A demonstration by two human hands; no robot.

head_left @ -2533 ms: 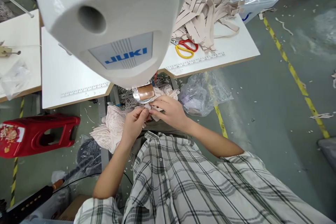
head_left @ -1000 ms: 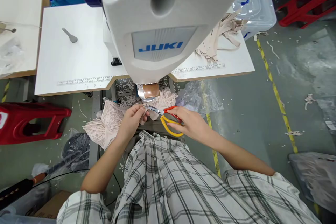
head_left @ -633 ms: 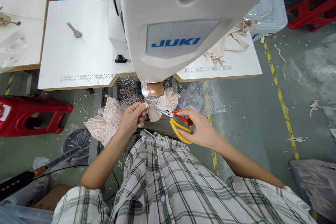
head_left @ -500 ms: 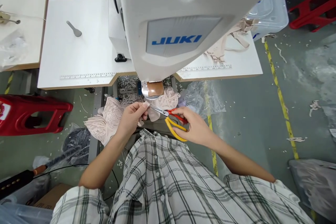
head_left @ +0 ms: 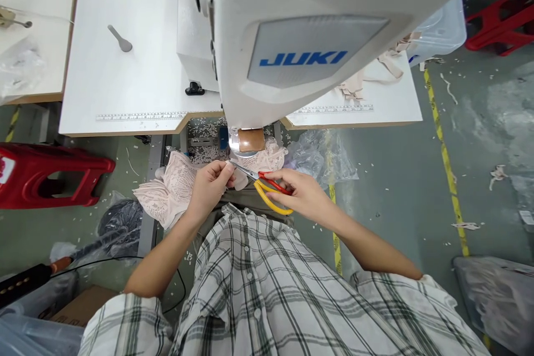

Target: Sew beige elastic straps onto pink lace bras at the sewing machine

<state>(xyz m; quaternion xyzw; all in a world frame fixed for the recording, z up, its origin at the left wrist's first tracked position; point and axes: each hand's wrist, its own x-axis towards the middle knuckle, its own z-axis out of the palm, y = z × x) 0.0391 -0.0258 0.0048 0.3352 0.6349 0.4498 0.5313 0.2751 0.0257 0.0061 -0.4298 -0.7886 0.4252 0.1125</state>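
Far left, a red stool (head_left: 54, 178) on the floor; right of it, pale pink lace garment (head_left: 171, 186), its cups spread below the front edge of the white tabletop (head_left: 142, 78). Left hand (head_left: 209, 184) next, thumb and forefinger pinched together on a bit of pale cloth (mostly hidden by the fingers; whether it joins the lace, I cannot tell). Scissors (head_left: 271, 203) point leftward, tips right at that pinch, just below the sewing machine (head_left: 283, 94); more lace shows behind the blades. Right hand (head_left: 306, 193) has its fingers curled around the red and yellow handles. Beyond, a clear plastic bag (head_left: 329, 158) lies on the floor; above it, beige strips (head_left: 352, 86) on the tabletop.
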